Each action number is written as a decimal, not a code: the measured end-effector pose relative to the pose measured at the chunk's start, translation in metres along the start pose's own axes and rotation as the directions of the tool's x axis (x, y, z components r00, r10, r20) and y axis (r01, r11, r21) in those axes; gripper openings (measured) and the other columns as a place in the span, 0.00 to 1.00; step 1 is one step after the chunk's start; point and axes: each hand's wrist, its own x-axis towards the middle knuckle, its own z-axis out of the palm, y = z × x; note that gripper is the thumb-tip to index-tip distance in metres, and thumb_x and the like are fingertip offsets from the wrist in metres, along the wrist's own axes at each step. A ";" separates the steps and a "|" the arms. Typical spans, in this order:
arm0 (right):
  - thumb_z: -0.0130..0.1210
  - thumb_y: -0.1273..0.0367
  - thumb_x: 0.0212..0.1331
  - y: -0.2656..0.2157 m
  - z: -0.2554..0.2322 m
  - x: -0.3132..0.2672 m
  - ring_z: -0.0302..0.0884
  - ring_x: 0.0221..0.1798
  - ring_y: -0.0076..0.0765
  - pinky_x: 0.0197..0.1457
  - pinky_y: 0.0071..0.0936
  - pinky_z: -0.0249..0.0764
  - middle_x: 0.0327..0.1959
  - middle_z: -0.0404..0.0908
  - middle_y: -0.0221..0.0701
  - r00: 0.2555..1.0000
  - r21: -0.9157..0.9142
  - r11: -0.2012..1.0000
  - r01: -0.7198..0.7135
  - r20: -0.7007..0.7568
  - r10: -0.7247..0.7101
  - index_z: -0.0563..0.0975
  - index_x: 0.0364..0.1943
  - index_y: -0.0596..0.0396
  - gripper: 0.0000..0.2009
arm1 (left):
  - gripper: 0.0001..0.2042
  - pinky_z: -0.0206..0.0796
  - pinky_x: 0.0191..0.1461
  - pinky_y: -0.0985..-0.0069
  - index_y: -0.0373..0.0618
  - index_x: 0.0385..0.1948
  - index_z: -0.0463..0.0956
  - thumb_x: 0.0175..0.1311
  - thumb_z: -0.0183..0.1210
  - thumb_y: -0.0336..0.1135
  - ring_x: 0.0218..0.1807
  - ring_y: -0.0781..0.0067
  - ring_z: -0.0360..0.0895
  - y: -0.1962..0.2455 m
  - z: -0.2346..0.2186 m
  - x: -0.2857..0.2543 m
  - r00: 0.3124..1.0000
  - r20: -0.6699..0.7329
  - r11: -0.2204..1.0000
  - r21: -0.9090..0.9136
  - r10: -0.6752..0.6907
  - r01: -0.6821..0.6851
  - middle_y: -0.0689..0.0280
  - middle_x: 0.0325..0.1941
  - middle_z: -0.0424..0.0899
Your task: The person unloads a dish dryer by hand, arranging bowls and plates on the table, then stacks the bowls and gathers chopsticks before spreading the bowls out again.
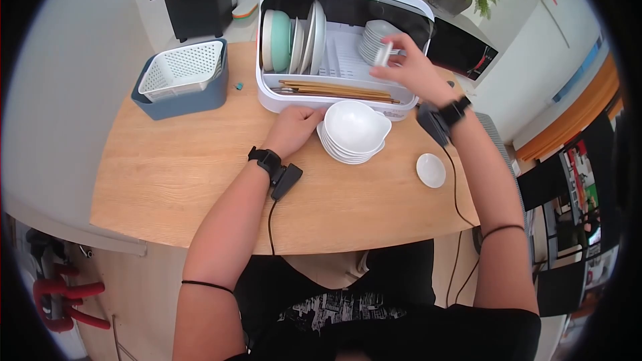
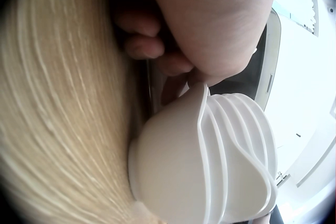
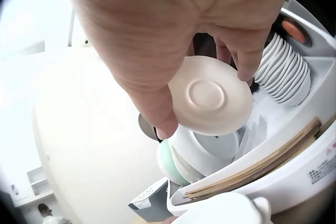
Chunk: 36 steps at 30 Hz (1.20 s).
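Observation:
My right hand (image 1: 416, 72) holds a small white dish (image 3: 207, 95) by its edge, thumb on one side and fingers on the other. It is inside the white dish cabinet (image 1: 428, 47), just in front of a row of stacked small dishes (image 3: 286, 71). On the table before the cabinet stands a stack of white bowls (image 1: 354, 130) with tab handles. My left hand (image 1: 292, 130) is at the left side of this stack, its thumb and fingers pinching a bowl's handle (image 2: 202, 95). Another small white dish (image 1: 431, 170) lies on the table to the right.
Plates (image 1: 314, 37) and a green bowl (image 1: 281, 41) stand upright at the cabinet's left, with chopsticks (image 1: 338, 89) along its front. A blue basin (image 1: 180, 101) with a white basket (image 1: 180, 70) inside sits at the table's left. Cables trail from both wrists.

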 end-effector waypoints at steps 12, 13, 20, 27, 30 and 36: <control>0.84 0.60 0.54 0.061 0.055 0.110 0.79 0.67 0.36 0.74 0.31 0.71 0.63 0.80 0.39 0.935 -0.054 0.994 -0.094 0.339 0.106 0.67 0.68 0.58 0.42 | 0.23 0.70 0.41 0.67 0.31 0.39 0.86 0.81 0.60 0.48 0.30 0.72 0.74 -0.001 0.002 -0.002 0.998 -0.030 0.997 -0.057 0.060 -0.061 0.60 0.25 0.85; 0.84 0.60 0.54 0.064 0.056 0.110 0.79 0.67 0.36 0.74 0.31 0.71 0.63 0.80 0.39 0.934 -0.053 0.994 -0.095 0.340 0.108 0.67 0.68 0.58 0.42 | 0.23 0.70 0.41 0.67 0.31 0.39 0.86 0.81 0.60 0.48 0.30 0.72 0.74 -0.003 0.003 -0.002 0.998 -0.029 0.997 -0.057 0.058 -0.059 0.60 0.25 0.85; 0.82 0.51 0.54 0.075 0.059 0.101 0.65 0.81 0.51 0.88 0.41 0.58 0.77 0.68 0.40 0.922 -0.084 0.996 -0.027 0.383 0.058 0.64 0.78 0.56 0.51 | 0.23 0.70 0.41 0.65 0.31 0.39 0.85 0.81 0.60 0.49 0.29 0.69 0.74 -0.004 0.004 0.001 0.996 -0.041 0.996 -0.027 0.083 -0.084 0.57 0.25 0.83; 0.79 0.45 0.56 0.072 0.057 0.103 0.63 0.85 0.57 0.87 0.44 0.61 0.80 0.67 0.56 0.907 -0.106 0.994 -0.006 0.419 0.050 0.62 0.81 0.58 0.55 | 0.22 0.71 0.42 0.66 0.32 0.43 0.87 0.81 0.60 0.48 0.30 0.69 0.75 0.005 0.000 -0.003 0.998 -0.029 0.999 0.012 0.053 -0.052 0.57 0.26 0.85; 0.75 0.43 0.61 0.083 0.059 0.117 0.67 0.83 0.54 0.85 0.42 0.63 0.79 0.71 0.53 0.932 -0.131 0.991 -0.020 0.356 0.066 0.64 0.81 0.59 0.51 | 0.24 0.65 0.38 0.72 0.28 0.35 0.84 0.83 0.59 0.47 0.31 0.81 0.66 -0.002 0.005 -0.002 0.997 -0.041 0.995 -0.066 0.070 -0.073 0.74 0.25 0.76; 0.65 0.42 0.70 0.073 0.061 0.128 0.71 0.80 0.50 0.82 0.39 0.66 0.76 0.76 0.49 0.963 -0.187 0.981 -0.059 0.247 0.105 0.67 0.79 0.61 0.45 | 0.24 0.63 0.36 0.73 0.30 0.33 0.84 0.83 0.59 0.47 0.30 0.82 0.64 0.003 0.004 -0.005 0.998 -0.034 0.996 -0.074 0.053 -0.056 0.76 0.24 0.74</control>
